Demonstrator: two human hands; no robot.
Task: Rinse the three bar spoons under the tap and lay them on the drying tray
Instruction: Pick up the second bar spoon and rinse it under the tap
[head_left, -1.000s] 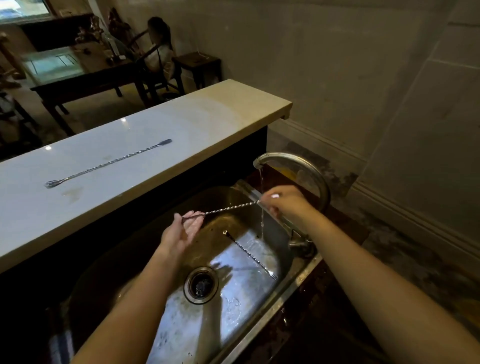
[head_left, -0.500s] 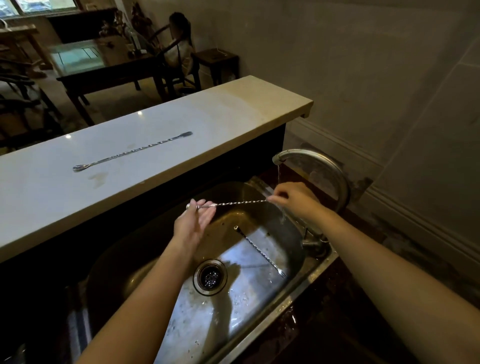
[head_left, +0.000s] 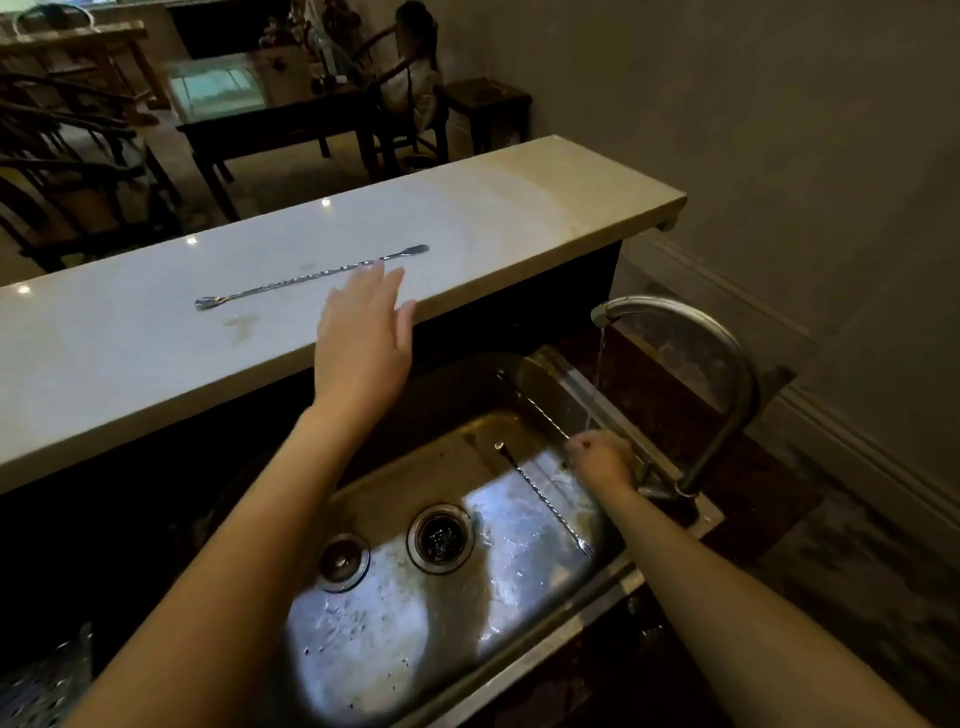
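Spoon on the counter (head_left: 311, 278): lay flat on the pale counter (head_left: 519, 208), running roughly along its length, nearer the front edge than the back, bowl end toward the left.
Spoon in the sink (head_left: 545, 499): rested on the steel floor of the sink (head_left: 389, 649), slanted from near the back wall toward the front right corner, to the right of the drain (head_left: 440, 538).
Third spoon (head_left: 535, 402): was pinched at one end, its twisted stem slanting up and back along the sink's right wall (partly lost against the metal), close beside the falling water.
Right hand (head_left: 602, 460): was curled shut on the third spoon's near end, low at the sink's back right corner, just under the stream.
Left hand (head_left: 363, 338): was spread open and flat, holding nothing, over the counter's front edge; its fingertips (head_left: 376, 267) reached just short of the counter spoon (whether they touched it could not be told).
Tap (head_left: 691, 332): arched over the sink's back right corner, a thin stream running from its spout.
Perforated metal surface (head_left: 41, 680): showed at the lower left corner, bare.
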